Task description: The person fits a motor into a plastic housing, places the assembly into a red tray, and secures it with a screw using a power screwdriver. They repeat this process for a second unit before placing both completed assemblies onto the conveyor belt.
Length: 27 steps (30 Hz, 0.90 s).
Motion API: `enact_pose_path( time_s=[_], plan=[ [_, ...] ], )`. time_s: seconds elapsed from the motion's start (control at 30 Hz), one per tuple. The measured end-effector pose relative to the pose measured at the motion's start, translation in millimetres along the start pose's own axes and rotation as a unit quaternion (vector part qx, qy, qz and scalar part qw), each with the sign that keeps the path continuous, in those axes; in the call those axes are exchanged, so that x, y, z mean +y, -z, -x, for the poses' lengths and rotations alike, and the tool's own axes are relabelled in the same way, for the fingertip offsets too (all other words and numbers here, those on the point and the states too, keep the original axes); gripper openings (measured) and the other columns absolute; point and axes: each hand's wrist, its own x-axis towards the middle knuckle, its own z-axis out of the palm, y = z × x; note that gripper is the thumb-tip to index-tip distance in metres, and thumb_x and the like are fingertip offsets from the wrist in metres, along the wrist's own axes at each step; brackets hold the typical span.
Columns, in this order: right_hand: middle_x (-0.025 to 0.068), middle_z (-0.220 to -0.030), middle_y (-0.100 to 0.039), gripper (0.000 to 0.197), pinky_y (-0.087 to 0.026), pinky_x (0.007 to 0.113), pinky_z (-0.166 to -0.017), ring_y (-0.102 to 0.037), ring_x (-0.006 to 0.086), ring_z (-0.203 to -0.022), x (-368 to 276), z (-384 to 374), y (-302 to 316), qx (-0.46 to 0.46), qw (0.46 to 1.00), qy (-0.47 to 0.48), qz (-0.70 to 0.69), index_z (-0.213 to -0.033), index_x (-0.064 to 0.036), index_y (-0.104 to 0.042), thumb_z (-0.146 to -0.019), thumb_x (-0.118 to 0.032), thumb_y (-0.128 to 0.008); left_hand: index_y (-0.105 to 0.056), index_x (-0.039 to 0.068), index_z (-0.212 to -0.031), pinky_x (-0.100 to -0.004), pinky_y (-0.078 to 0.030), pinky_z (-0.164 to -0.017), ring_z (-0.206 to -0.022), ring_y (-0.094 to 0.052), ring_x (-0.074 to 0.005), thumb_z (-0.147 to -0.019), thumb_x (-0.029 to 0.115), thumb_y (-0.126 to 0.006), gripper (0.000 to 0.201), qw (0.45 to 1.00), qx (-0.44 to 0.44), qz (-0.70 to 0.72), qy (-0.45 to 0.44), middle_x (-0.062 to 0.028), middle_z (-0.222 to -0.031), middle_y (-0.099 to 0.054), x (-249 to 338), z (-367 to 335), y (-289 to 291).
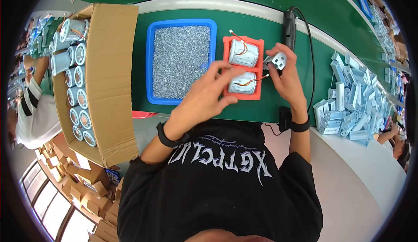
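Observation:
A red fixture (226,46) on the green bench cradles two pale grey cylindrical housings, an upper housing (244,58) and a lower housing (240,84), each with thin coloured wires and a small white plug. My left hand (208,88) is at the lower housing, fingers spread and thumb by the fixture's near edge; whether it presses on the housing I cannot tell. Just right of the fixture, my right hand (285,74) is closed round a pale grey metal bracket (278,61), its end with square openings turned up. The fingers hide the rest of that bracket.
Left of the fixture, a blue tray (150,67) holds many small screws. Beyond it stands a cardboard box (111,76) of similar housings. A black corded electric screwdriver (289,28) lies behind my right hand. Pale brackets (348,98) are heaped at right. Other people work at both sides.

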Motion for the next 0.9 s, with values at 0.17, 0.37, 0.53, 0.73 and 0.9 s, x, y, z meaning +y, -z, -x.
enact_pose_path(
  time_s=[0.17, 0.37, 0.53, 0.73, 0.9],
  plan=[
    [0.0124, -0.116, -0.060, 0.065, -0.049, 0.034, -0.086, -0.061, 0.0224, -0.102, -10, 4, 11, 0.010, 0.997, -0.043, -0.062, -0.134, -0.0049, -0.034, -0.079, 0.008, -0.066, -0.059, 0.008, -0.116, -0.0377, -0.049, -0.076, -0.095, -0.055, -0.0297, -0.079, 0.012, -0.070, 0.039, 0.991, 0.104, -0.088, 0.000, -0.0109, -0.107, -0.055, -6, -30, 27],
    [0.0102, -0.107, -0.066, 0.053, -0.051, 0.032, -0.087, -0.064, 0.0219, -0.099, -17, 5, 10, -0.069, 0.987, -0.127, 0.066, -0.125, -0.0015, -0.047, -0.078, -0.001, -0.072, -0.065, 0.005, -0.105, -0.0345, -0.051, -0.072, -0.084, -0.061, -0.0279, -0.083, 0.006, -0.066, 0.022, 0.976, 0.161, -0.130, -0.065, -0.0096, -0.100, -0.062, 2, -57, 2],
    [0.0123, -0.108, -0.065, 0.049, -0.051, 0.033, -0.087, -0.065, 0.0232, -0.100, -18, 1, 15, 0.004, 0.977, -0.214, -0.006, -0.122, 0.0004, -0.047, -0.081, -0.008, -0.073, -0.066, 0.002, -0.098, -0.0327, -0.051, -0.064, -0.073, -0.062, -0.0262, -0.084, 0.004, -0.064, 0.014, 0.982, 0.160, 0.024, -0.097, -0.0100, -0.092, -0.065, -8, -61, -7],
    [0.0193, -0.113, -0.060, 0.051, -0.053, 0.039, -0.086, -0.064, 0.0308, -0.101, -43, -29, 18, 0.148, 0.940, -0.006, -0.307, -0.121, 0.0010, -0.042, -0.085, -0.018, -0.072, -0.065, 0.005, -0.093, -0.0355, -0.050, -0.060, -0.071, -0.062, -0.0285, -0.085, 0.011, -0.064, 0.011, 0.984, 0.128, 0.081, -0.090, -0.0084, -0.084, -0.067, -11, -63, -10],
    [0.0207, -0.113, -0.058, 0.055, -0.053, 0.042, -0.087, -0.064, 0.0342, -0.102, -47, -34, 18, 0.060, 0.972, 0.099, -0.206, -0.123, -0.0010, -0.041, -0.085, -0.024, -0.072, -0.066, 0.004, -0.092, -0.0346, -0.050, -0.059, -0.069, -0.062, -0.0279, -0.084, 0.011, -0.065, 0.011, 0.983, 0.144, 0.078, -0.084, -0.0094, -0.080, -0.065, -10, -64, -10]
  ],
)
